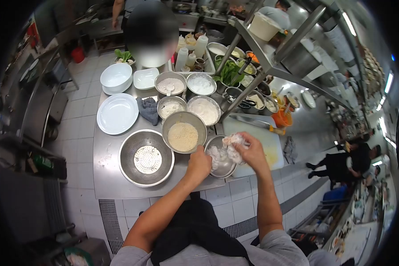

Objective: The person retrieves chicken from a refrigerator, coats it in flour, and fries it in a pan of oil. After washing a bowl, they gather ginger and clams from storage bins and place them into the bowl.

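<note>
My left hand (200,162) is closed at the near rim of a metal bowl of pale crumbs (183,136), its fingers partly hidden. My right hand (253,154) pinches a floury, whitish-pink piece of food (233,146) over a smaller metal bowl (222,170). Another white-coated piece (215,156) lies in that smaller bowl, beside my left hand. To the left of the crumb bowl stands a wide metal bowl with a perforated insert (147,159) in its bottom.
Behind are several bowls of white powder (203,110), a grey cloth (149,110), white plates (117,113) and squeeze bottles (181,58). A knife (252,122) lies on the cutting board (270,146) at right. A metal shelf (292,77) overhangs the right side. A person (150,31) stands opposite.
</note>
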Demonstrator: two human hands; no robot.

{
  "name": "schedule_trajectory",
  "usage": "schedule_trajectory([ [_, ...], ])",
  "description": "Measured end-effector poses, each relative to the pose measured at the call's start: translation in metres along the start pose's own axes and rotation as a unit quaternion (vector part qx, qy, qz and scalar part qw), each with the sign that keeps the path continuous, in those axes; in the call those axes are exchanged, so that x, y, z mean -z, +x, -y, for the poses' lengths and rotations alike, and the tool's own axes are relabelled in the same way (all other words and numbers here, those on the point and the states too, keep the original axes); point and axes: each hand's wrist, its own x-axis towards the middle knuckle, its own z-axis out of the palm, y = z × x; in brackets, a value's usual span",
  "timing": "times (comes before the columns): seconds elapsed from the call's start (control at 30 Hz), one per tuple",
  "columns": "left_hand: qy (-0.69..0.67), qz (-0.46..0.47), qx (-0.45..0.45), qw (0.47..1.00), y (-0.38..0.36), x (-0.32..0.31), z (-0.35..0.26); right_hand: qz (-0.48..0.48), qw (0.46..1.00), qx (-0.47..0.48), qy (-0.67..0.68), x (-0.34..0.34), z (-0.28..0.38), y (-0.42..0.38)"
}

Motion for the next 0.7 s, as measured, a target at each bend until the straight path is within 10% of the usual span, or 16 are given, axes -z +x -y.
schedule_trajectory([
  [0.17,-0.341,0.084,0.016,0.936,-0.050,0.061,0.038,-0.055,0.922,0.182,-0.338,-0.082,0.051,-0.062],
  [0.33,-0.390,0.067,0.084,0.915,-0.103,0.151,0.093,0.066,0.977,0.072,-0.188,-0.150,0.132,-0.082],
  [0.7,-0.410,-0.071,0.153,0.897,-0.115,0.351,0.257,0.217,0.934,0.155,-0.238,-0.450,0.219,-0.014],
])
